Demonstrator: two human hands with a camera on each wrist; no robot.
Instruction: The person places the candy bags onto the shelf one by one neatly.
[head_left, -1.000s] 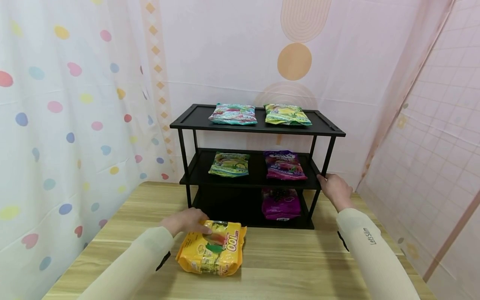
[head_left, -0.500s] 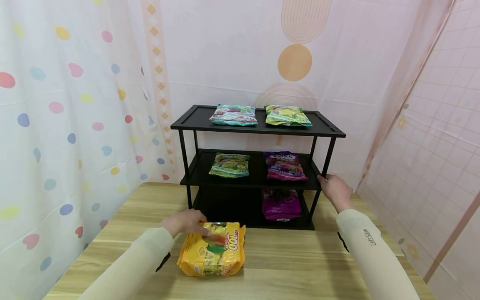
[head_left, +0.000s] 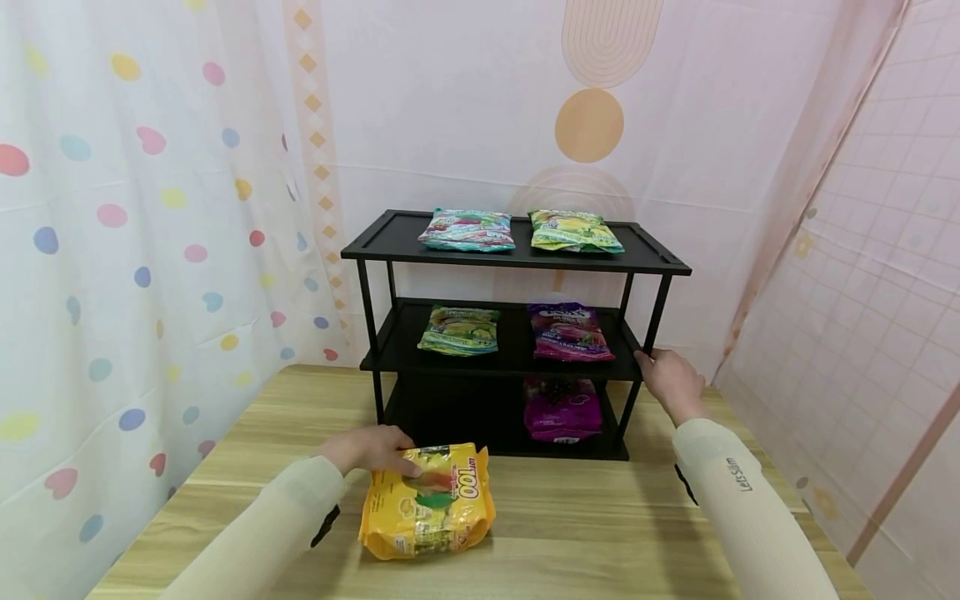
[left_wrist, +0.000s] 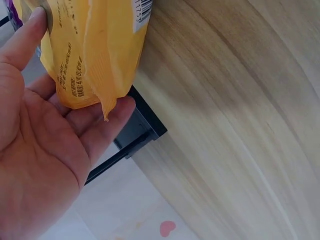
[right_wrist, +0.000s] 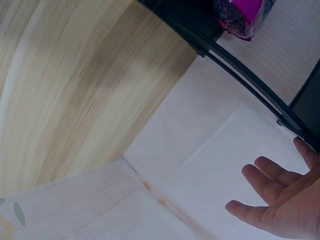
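My left hand (head_left: 375,450) holds a yellow "LOT 100" candy bag (head_left: 431,512) in front of the rack, low over the table. In the left wrist view the thumb lies on one face of the bag (left_wrist: 95,45) and the other fingers support it from the opposite side. At the far right, my right hand (head_left: 671,383) touches the right end of the middle tier of a black three-tier rack (head_left: 502,368), beside the post. The right wrist view shows this hand (right_wrist: 285,195) with fingers spread and fairly straight, one fingertip at the rack's edge; its thumb is hidden there.
Two candy bags, teal-pink (head_left: 467,231) and yellow-green (head_left: 574,231), lie on the top tier. The middle tier bears a green bag (head_left: 459,330) and a purple one (head_left: 570,332). A magenta bag (head_left: 562,410) sits bottom right. Curtains surround the wooden table (head_left: 570,533).
The yellow candy bag has shifted slightly right and toward me, turning a little, with my left hand still holding it. My right hand and the rack stay in place.
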